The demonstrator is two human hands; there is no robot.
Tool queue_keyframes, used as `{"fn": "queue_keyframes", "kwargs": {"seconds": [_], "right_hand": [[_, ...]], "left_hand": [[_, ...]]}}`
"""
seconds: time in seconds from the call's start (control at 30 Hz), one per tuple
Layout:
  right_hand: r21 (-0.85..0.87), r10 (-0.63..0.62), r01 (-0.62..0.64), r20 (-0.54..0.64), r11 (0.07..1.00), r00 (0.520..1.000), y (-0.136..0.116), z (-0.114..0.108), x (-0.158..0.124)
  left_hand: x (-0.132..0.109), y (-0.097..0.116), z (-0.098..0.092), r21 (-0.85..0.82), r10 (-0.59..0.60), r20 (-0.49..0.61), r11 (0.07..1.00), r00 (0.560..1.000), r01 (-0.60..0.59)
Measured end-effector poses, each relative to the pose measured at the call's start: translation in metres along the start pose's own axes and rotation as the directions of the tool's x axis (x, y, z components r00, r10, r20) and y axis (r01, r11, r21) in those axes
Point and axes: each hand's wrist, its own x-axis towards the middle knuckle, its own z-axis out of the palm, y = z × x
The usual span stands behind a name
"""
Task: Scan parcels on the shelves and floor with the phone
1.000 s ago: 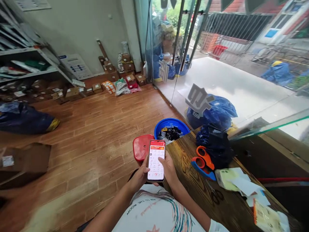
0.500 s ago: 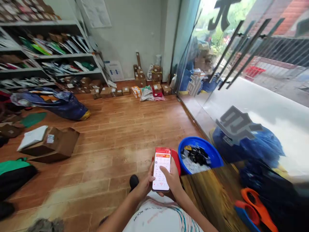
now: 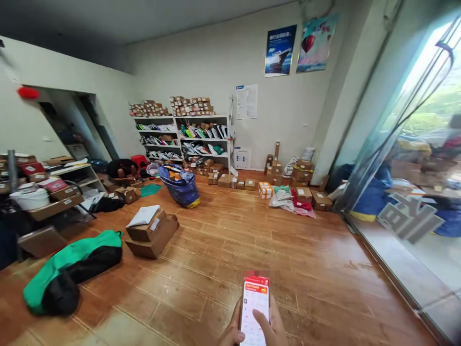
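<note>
A smartphone [image 3: 255, 307] with a lit red-and-white screen is held upright at the bottom of the head view, its lower end cut off by the frame edge. My left hand [image 3: 232, 329] is closed around its left side, thumb on the edge of the screen. Around the right side my right hand [image 3: 275, 324] is closed too, with its thumb over the middle of the screen. The fingers behind the phone are hidden.
Shelves of parcels [image 3: 203, 139] stand at the back wall. Stacked cartons [image 3: 153, 235] and a green-and-black bag [image 3: 75, 269] lie on the floor at left, near a blue sack [image 3: 180, 187]. A person [image 3: 122, 170] crouches behind. A glass door [image 3: 406, 216] stands at right.
The head view has tilted up and turned left, bringing in the posters, the crouching person and the left side of the room. The blue basin has left view. Both hands still hold the phone.
</note>
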Motion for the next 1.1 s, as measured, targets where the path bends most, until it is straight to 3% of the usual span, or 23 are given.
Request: {"fn": "queue_keyframes", "kwargs": {"seconds": [0.1, 0.2, 0.33, 0.43, 0.53, 0.77, 0.93, 1.1], "right_hand": [[0.001, 0.013, -0.013, 0.131, 1.000, 0.991, 0.013, 0.044, 0.040], [-0.081, 0.045, -0.022, 0.299, 0.996, 0.953, 0.021, 0.073, 0.088], [-0.137, 0.101, -0.039, 0.486, 0.990, 0.868, 0.028, 0.108, 0.179], [-0.142, 0.144, -0.083, 0.502, 0.986, 0.852, 0.036, 0.137, 0.276], [-0.138, 0.158, -0.103, 0.487, 0.985, 0.859, 0.037, 0.170, 0.385], [-0.095, 0.133, -0.100, 0.481, 0.991, 0.867, 0.016, 0.260, 0.632], [-0.163, 0.122, -0.053, 0.447, 0.985, 0.886, 0.018, 0.329, 0.771], [-0.187, 0.114, -0.033, 0.442, 0.982, 0.890, 0.046, 0.406, 0.905]], "left_hand": [[0.003, 0.037, -0.040, 0.032, 0.081, -0.043, 0.996, 0.996, -0.080], [0.010, 0.071, -0.071, 0.027, 0.079, -0.144, 0.997, 0.986, -0.076], [0.052, 0.125, -0.111, -0.010, 0.084, -0.343, 0.996, 0.935, -0.093], [0.121, 0.178, -0.155, -0.012, 0.086, -0.392, 0.995, 0.916, -0.098], [0.207, 0.236, -0.202, 0.021, 0.085, -0.401, 0.996, 0.912, -0.084], [0.396, 0.372, -0.299, 0.090, 0.105, -0.412, 0.993, 0.905, -0.074], [0.493, 0.453, -0.371, 0.066, 0.098, -0.476, 0.995, 0.874, -0.076], [0.579, 0.542, -0.465, 0.065, 0.100, -0.475, 0.995, 0.874, -0.079]]}}
